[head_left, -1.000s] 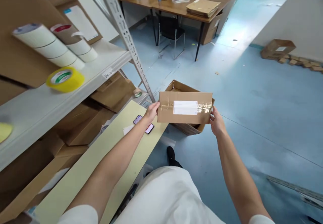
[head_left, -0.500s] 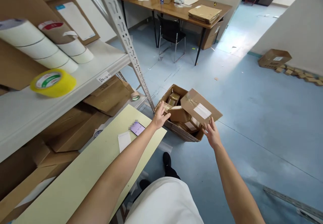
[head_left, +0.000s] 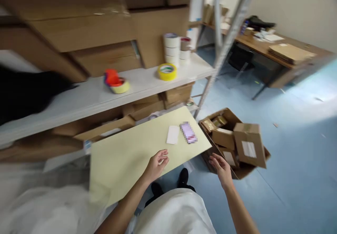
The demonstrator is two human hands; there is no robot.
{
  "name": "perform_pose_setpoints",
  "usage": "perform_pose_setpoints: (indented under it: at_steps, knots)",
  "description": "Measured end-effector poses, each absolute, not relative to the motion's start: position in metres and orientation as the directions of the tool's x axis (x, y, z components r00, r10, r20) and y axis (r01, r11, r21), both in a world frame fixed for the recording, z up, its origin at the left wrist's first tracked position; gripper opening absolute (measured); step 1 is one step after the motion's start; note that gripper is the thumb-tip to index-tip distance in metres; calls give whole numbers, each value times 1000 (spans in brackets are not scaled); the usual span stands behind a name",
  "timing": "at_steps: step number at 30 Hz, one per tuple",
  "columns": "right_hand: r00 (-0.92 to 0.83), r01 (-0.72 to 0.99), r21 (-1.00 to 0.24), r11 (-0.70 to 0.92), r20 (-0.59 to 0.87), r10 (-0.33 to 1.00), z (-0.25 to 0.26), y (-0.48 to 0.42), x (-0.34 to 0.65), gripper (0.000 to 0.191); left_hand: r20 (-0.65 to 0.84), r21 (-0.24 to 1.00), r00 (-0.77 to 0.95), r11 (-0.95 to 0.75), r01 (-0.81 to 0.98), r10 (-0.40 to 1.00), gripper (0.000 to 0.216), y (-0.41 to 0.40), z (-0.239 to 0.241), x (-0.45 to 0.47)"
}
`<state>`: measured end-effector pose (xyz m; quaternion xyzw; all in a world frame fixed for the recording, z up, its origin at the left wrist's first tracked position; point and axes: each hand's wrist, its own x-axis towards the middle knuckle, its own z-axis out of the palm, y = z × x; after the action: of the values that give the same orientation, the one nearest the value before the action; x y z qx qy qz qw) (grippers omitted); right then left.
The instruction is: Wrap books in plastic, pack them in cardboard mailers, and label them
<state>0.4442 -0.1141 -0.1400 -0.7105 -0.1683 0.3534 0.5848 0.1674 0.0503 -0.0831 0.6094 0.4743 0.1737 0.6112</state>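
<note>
My left hand [head_left: 157, 165] hovers over the pale yellow tabletop [head_left: 126, 153], its fingers a little curled and apart, with nothing in them. My right hand [head_left: 221, 169] is in the air beside the large open carton [head_left: 229, 112], fingers loosely spread and holding nothing. Several small cardboard boxes lie in the carton. The topmost cardboard box [head_left: 243, 135], with a white label, rests tilted at its right side. A white card or stack of labels [head_left: 172, 135] and a phone [head_left: 188, 132], partly blurred out, lie on the tabletop beyond my left hand.
Above the tabletop runs a grey shelf [head_left: 142, 83] with a yellow tape roll [head_left: 167, 71], an orange-handled tape dispenser [head_left: 116, 81] and stacked white rolls [head_left: 171, 47]. Clear plastic [head_left: 50, 209] lies at the lower left. A wooden desk [head_left: 289, 47] and black chair [head_left: 240, 56] stand behind.
My view has swung left, bringing more of the shelf and tabletop in. Both hands have drawn back from the carton, the left one now over the tabletop. The labelled box sits in the carton.
</note>
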Motion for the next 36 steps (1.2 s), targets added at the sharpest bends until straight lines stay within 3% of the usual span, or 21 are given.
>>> perform_pose_setpoints:
  at_steps: [3,6,9,11,15,20,27,36]
  knots:
    - [494,18,-958,-286,-240,836,-124,-66,387,46,-326,913,283,223,341,902,46,34,-77,85]
    - [147,361,-903,-234,-193,970,-107,-24,325,42,-307,913,82,269,307,948,41,12,-78,17]
    - [-254,682,-729,53,-168,953,-95,5,260,39,-298,916,-98,313,249,949,39,-16,-83,-34]
    - [-479,741,-608,283,-183,859,-92,16,219,39,-299,919,-198,337,203,934,40,-39,-86,-60]
    - [-740,645,-508,571,-231,631,-89,26,152,40,-318,914,-406,391,109,857,41,-88,-93,-93]
    - [-904,428,-503,751,-256,343,-89,35,102,41,-287,891,-621,441,105,730,38,-131,-106,-102]
    - [-947,63,-497,865,-302,-105,-118,50,69,41,-323,811,-805,584,34,497,38,-193,-107,-54]
    - [-880,-266,-497,826,-226,-419,-118,12,-1,37,-281,769,-953,620,-155,110,37,-288,-107,-20]
